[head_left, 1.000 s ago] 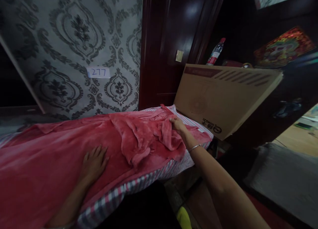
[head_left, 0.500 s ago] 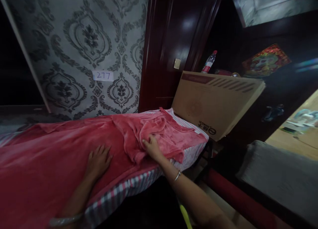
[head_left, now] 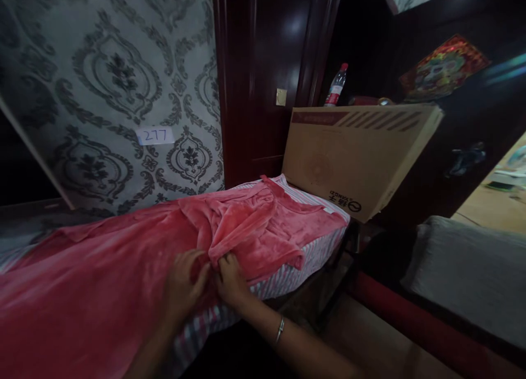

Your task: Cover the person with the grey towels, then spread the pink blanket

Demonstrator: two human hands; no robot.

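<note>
A pink-red plush garment [head_left: 94, 291] lies spread along a narrow board with a striped cover [head_left: 287, 283]. Its right part is rumpled, with a small white label near the far end. My right hand [head_left: 232, 283], a bangle on its wrist, pinches a raised fold of the garment near the board's front edge. Just left of it, my left hand [head_left: 184, 286] rests at the same fold, slightly blurred. Its fingers are bent, and a gap shows between thumb and forefinger.
A large cardboard box [head_left: 324, 171] leans behind the board's right end, a bottle [head_left: 336, 86] showing above it. Patterned wallpaper [head_left: 123, 78] and a dark red door [head_left: 258, 67] stand behind. A grey cushioned surface [head_left: 472, 275] is at the lower right.
My right hand has moved left and toward me, drawing the fold over. My left hand has shifted right from lying flat on the garment to beside my right hand.
</note>
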